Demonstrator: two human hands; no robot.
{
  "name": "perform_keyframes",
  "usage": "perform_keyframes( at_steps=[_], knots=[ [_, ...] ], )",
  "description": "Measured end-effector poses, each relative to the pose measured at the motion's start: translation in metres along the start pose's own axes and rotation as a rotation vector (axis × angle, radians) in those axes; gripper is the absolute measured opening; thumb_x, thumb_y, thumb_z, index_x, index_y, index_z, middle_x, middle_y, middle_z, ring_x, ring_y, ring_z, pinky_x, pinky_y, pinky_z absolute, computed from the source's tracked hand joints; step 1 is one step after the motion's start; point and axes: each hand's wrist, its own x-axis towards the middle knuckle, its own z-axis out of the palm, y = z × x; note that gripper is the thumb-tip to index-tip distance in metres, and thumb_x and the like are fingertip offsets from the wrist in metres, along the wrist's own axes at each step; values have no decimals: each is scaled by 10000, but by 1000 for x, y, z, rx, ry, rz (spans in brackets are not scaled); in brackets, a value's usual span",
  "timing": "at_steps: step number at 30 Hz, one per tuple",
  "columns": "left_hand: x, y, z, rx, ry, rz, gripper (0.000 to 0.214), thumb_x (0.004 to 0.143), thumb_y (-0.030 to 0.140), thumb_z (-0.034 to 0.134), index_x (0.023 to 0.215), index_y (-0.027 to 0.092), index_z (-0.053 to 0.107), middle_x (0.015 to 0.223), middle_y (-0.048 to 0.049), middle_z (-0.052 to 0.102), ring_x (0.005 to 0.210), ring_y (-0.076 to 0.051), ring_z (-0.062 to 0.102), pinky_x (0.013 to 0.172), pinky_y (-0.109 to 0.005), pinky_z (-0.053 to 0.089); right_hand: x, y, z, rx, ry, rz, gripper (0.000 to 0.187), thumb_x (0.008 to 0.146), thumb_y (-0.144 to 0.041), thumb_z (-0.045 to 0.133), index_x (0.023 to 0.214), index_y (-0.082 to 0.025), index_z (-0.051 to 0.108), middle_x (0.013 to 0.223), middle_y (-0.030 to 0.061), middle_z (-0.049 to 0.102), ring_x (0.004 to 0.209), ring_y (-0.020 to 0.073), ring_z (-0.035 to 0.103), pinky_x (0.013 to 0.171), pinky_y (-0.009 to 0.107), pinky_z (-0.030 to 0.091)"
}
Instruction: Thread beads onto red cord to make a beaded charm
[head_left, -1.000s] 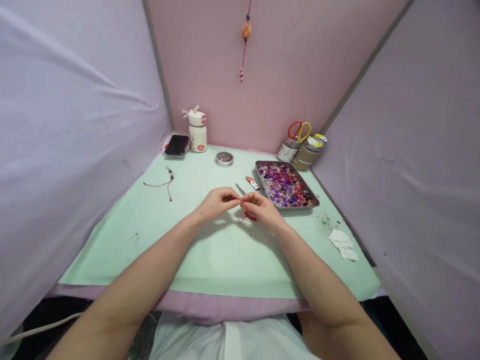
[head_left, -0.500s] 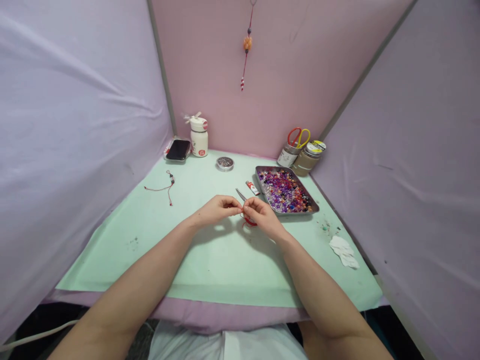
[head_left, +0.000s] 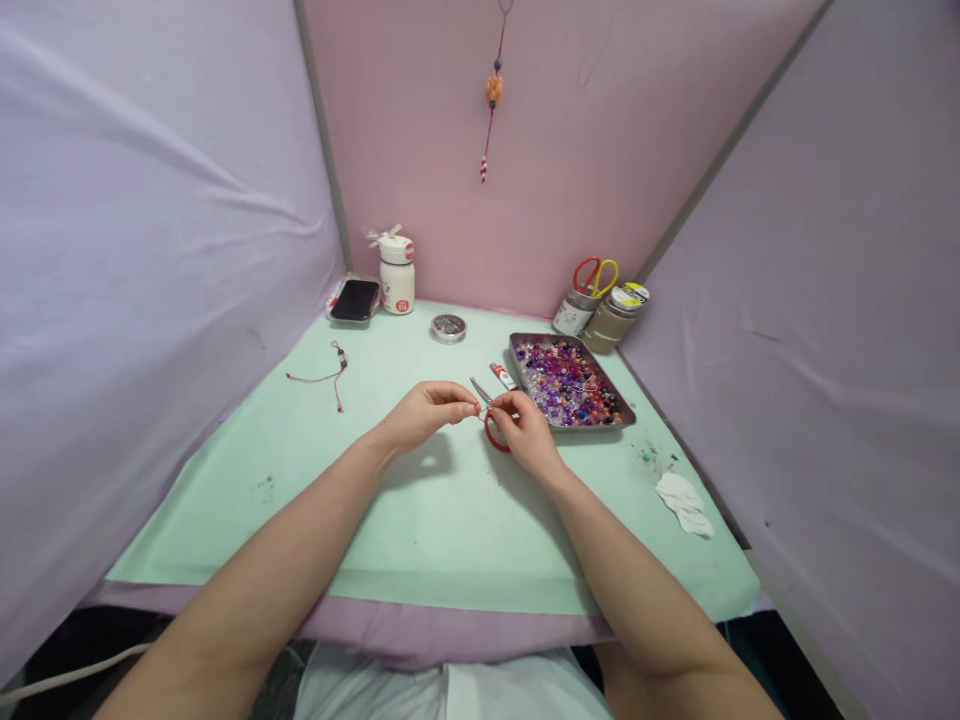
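Note:
My left hand (head_left: 427,412) and my right hand (head_left: 527,428) meet over the middle of the green table mat (head_left: 420,500), fingertips pinched together. Between them runs a thin red cord (head_left: 491,432), which loops down under my right hand. Both hands pinch this cord. A small pair of metal tweezers (head_left: 480,390) lies just behind the fingertips. A metal tray of purple, pink and clear beads (head_left: 570,382) sits right of my right hand.
A small red-and-white tube (head_left: 504,376) lies by the tray. At the back stand a white bottle (head_left: 397,274), a phone (head_left: 354,299), a round tin (head_left: 448,327) and jars holding scissors (head_left: 596,275). A red corded piece (head_left: 330,375) lies left, crumpled paper (head_left: 684,503) right. A beaded charm (head_left: 492,92) hangs on the wall.
Both hands stay pinched on the red cord. The loose tangle under my right hand has drawn up into a tighter loop, and the hands sit slightly farther from me.

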Motion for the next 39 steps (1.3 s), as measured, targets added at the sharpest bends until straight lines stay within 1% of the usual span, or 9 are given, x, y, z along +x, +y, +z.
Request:
perform_keyframes(
  at_steps=[3,6,8,11,17,21,26,32,39],
  knots=[
    [2,-2,1,74,79,-90,215,640,362,755,742,178,713,732,-19,659,646,-105,485,620,-251,356,-3,-4,1,-93,104,-156,136,813,-188,488,908,-197,585,1007,74,516,856,172,548,737,314,483],
    [5,-5,3,124,142,-176,244,623,382,738,747,175,705,709,-12,648,620,-102,466,582,-245,336,-8,-10,2,-144,185,-334,148,807,-148,502,923,-202,576,1006,76,496,918,184,541,786,337,489],
    [6,-7,4,133,172,-219,245,613,378,727,746,174,701,717,-13,646,632,-104,477,578,-239,340,-11,-12,4,-179,191,-448,151,802,-144,534,931,-209,578,993,70,498,927,185,541,819,351,486],
    [6,-10,5,140,180,-259,226,612,366,706,732,174,699,712,-10,635,635,-105,489,572,-234,345,-16,-12,10,-211,128,-552,178,813,-151,556,970,-228,587,986,65,494,919,182,547,821,355,494],
    [4,-10,9,69,170,-321,190,609,336,697,694,167,675,616,12,579,571,-98,491,536,-234,331,-17,-6,18,-282,36,-593,263,848,-100,488,1006,-254,630,1009,63,473,839,147,514,760,307,493],
    [4,-9,13,22,178,-357,212,615,339,718,712,158,666,632,8,583,598,-101,521,538,-227,340,-17,-9,17,-422,-20,-567,335,819,-68,484,994,-282,673,1034,58,500,882,174,471,768,313,462],
    [4,-9,16,-7,161,-373,247,606,356,749,702,151,650,595,15,566,556,-90,502,531,-229,339,-16,-13,15,-482,-51,-551,169,838,-157,544,813,-252,681,1003,56,536,888,200,456,787,341,420],
    [7,-19,17,-44,225,-322,247,589,324,743,723,135,659,669,-24,622,610,-114,539,584,-258,387,-19,-15,16,-302,-76,-638,104,853,-177,566,809,-214,652,991,71,542,928,188,492,816,339,441],
    [13,-27,6,19,324,-262,223,616,347,711,730,159,677,732,-26,660,583,-94,475,536,-250,312,-29,-27,19,-124,-162,-834,120,876,-164,542,855,-232,638,805,39,612,749,152,547,703,312,459]
  ],
)
